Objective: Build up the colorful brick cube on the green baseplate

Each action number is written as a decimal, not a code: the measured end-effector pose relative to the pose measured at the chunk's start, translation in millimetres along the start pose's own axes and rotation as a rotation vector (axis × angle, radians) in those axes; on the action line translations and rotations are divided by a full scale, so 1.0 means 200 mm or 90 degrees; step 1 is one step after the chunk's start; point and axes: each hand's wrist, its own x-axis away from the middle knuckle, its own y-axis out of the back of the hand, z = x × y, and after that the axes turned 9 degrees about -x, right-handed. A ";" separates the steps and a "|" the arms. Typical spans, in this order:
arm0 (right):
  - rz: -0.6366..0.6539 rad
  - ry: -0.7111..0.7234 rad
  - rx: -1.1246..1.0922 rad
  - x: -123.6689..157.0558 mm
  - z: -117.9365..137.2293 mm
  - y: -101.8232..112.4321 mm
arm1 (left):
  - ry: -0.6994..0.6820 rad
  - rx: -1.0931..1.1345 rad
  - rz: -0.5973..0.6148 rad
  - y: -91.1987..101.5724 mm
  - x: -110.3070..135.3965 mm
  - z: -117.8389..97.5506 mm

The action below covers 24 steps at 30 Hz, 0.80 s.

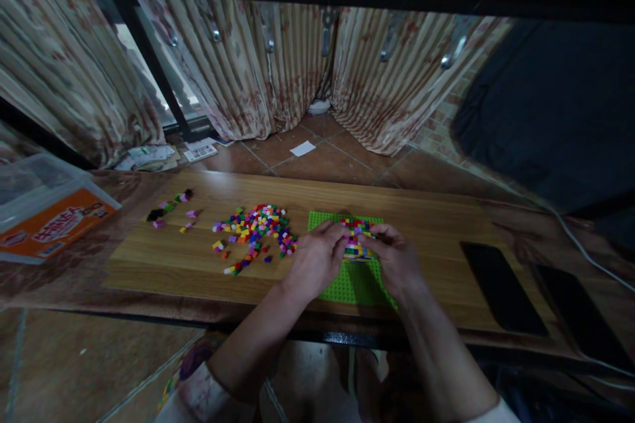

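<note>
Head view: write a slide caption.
Left hand and right hand at a multicoloured brick build over a studded bright-green baseplate.

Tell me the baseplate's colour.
The studded baseplate is bright green, seen best in the head view.

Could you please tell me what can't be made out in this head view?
- Fingertips: whether the left hand or right hand grips a loose brick; the fingers themselves and blur hide it.
- Bricks between the hands: their full outline; both hands cover the sides.
- Loose brick pile: the exact count; pieces are too small and overlap.
- Plastic box: its left end; cut off by the picture's left edge.
</note>
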 end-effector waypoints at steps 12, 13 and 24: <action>-0.050 -0.057 -0.079 -0.01 0.08 0.05 | -0.070 -0.127 0.010 -0.07 -0.05 -0.01; -0.051 -0.052 -0.078 -0.01 0.08 0.05 | -0.072 -0.125 0.005 -0.08 -0.06 -0.02; -0.016 -0.020 0.004 0.00 0.05 0.03 | 0.015 -0.092 -0.011 -0.07 -0.07 -0.04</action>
